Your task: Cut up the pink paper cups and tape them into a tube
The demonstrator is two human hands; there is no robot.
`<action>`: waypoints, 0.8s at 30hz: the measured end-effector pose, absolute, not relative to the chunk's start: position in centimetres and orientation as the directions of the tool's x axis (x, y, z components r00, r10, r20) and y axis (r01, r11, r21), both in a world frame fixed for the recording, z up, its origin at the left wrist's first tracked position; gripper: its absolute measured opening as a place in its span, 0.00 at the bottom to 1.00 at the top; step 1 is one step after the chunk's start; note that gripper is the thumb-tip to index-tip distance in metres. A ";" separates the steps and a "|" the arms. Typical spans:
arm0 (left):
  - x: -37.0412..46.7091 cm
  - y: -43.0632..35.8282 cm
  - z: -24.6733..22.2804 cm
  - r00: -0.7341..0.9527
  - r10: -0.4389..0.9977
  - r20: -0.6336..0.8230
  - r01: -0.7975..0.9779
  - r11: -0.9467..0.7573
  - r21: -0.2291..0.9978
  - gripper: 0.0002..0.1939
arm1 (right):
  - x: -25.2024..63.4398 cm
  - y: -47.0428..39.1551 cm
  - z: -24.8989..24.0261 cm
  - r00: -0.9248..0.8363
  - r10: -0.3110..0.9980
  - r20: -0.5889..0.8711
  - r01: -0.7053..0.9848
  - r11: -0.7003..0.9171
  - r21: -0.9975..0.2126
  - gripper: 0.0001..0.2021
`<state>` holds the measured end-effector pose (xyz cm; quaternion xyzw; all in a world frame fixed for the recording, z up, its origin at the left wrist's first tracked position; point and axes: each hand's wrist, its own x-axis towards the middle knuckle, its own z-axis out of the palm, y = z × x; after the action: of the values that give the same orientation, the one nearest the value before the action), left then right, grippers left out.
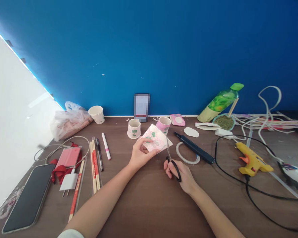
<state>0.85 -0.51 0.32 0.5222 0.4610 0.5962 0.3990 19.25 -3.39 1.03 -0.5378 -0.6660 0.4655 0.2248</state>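
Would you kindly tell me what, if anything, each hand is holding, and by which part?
The left hand holds the printed paper by its near-left edge; the right hand holds the scissors by their black handles.

Passable between the forearms (pixel 108 195) over bare tabletop (pixel 151 211). Obstructed ahead by printed paper (pixel 158 136), scissors (pixel 169 155) and cups (pixel 134 131); bounded left by chopsticks (pixel 95 168) and marker (pixel 106 146); restricted right by glue gun (pixel 253 162) and black cord (pixel 247 181).

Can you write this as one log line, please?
left hand: holds printed paper | right hand: holds scissors at paper's right side | beyond paper: pink cup | to the right: yellow glue gun
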 end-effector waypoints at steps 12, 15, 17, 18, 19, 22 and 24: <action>1.1 -0.8 1.1 -0.184 0.970 0.161 -0.295 -0.211 0.932 0.48 | 18.9 -3.6 0.7 -0.285 0.943 -0.170 0.499 -0.005 -0.867 0.20; 1.0 -0.5 1.1 -0.104 0.994 0.029 -0.425 -0.071 0.902 0.45 | 18.8 -3.6 0.8 -0.292 0.942 -0.168 0.564 0.027 -0.825 0.21; 0.8 -0.2 1.0 -0.019 1.000 -0.021 -0.471 0.009 0.882 0.36 | 18.7 -3.6 1.0 -0.292 0.942 -0.167 0.581 0.036 -0.813 0.21; 0.8 -0.1 0.9 0.002 1.000 -0.028 -0.486 0.026 0.874 0.32 | 18.7 -3.6 1.0 -0.293 0.942 -0.163 0.579 0.039 -0.815 0.21; 0.8 -0.1 0.9 0.003 1.000 -0.029 -0.494 0.026 0.869 0.31 | 18.8 -3.6 1.0 -0.298 0.941 -0.159 0.573 0.043 -0.818 0.20; 0.7 -0.1 1.0 -0.052 0.998 -0.026 -0.465 -0.001 0.885 0.30 | 19.1 -3.4 1.1 -0.341 0.930 -0.137 0.531 0.070 -0.845 0.19; 0.7 -0.2 1.2 -0.064 0.998 -0.026 -0.422 -0.004 0.907 0.30 | 19.6 -3.2 1.2 -0.393 0.913 -0.111 0.484 0.103 -0.869 0.19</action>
<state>0.67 -0.22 1.18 0.3602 0.3997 0.6101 0.5817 19.63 -3.19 1.19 -0.4968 -0.7032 0.4492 0.2386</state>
